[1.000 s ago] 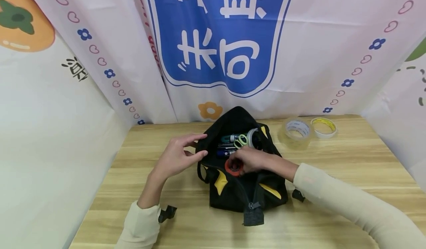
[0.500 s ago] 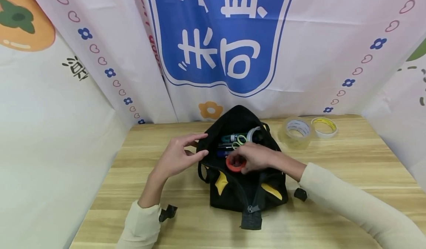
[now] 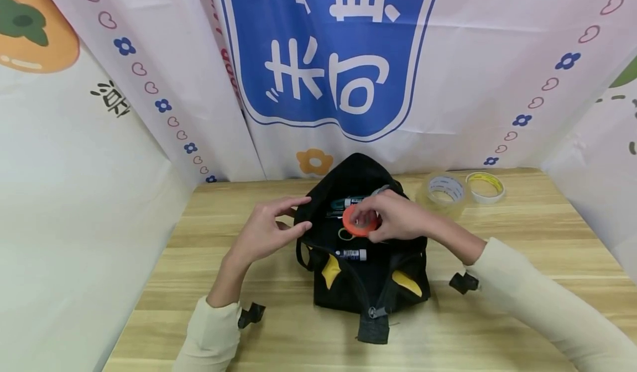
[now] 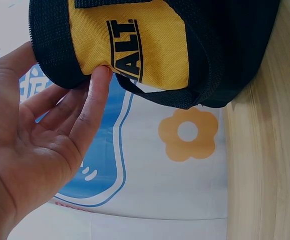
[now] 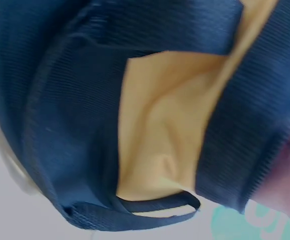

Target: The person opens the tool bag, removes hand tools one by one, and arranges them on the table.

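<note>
A black-and-yellow tool bag [image 3: 343, 294] stands unzipped on the table. My left hand [image 3: 271, 231] holds its left rim; in the left wrist view, one fingertip presses the yellow panel [image 4: 160, 55] from outside. Over the opening, my right hand [image 3: 398, 217] grips a roll of orange tape [image 3: 350, 227], fingers through its hole. Below the roll, one scissors handle loop [image 3: 342, 237] shows. A blue-and-white marker-like tube [image 3: 354, 255] lies near the front, and a green one [image 3: 340, 203] farther back. In the right wrist view, the bag's side [image 5: 155, 130] hides most of the hand.
Right of the bag on the wooden table [image 3: 497, 250] sit a wide clear tape roll [image 3: 446, 192] and a thin white-and-yellow one [image 3: 485, 188]. A printed cloth wall [image 3: 463, 84] rises directly behind. The zipper's end tab [image 3: 373, 328] sticks out toward the front.
My right hand has lifted the orange tape roll up and slightly right from inside the bag. The blue-and-white tube now shows nearer the front. My left hand stays at the rim.
</note>
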Available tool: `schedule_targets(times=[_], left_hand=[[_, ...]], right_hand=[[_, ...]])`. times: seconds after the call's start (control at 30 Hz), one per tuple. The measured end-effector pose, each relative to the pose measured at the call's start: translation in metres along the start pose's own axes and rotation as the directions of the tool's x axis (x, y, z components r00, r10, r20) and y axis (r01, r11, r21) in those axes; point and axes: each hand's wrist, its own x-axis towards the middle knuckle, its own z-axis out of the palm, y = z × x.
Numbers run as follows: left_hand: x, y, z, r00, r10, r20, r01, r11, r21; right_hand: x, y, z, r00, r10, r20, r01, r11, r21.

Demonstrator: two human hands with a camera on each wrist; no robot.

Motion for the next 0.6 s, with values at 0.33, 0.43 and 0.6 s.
schedule_targets(times=[0.33, 0.43, 0.6], left_hand=[[0.001, 0.001, 0.001, 1.0, -0.008, -0.005, 0.008, 1.0, 0.004], [0.001, 0.001, 0.001, 1.0, -0.013, -0.003, 0.013, 1.0, 0.006], [0.001, 0.001, 0.001, 1.0, -0.017, 0.001, 0.017, 1.0, 0.005]], right_hand=[[-0.025, -0.019, -0.034, 0.991, 0.04, -0.128, -0.038, 0.999, 0.014], [-0.036, -0.019, -0.043, 0.982, 0.042, -0.183, -0.04, 0.999, 0.014], [-0.055, -0.016, -0.056, 0.965, 0.086, -0.246, -0.095, 0.995, -0.022]])
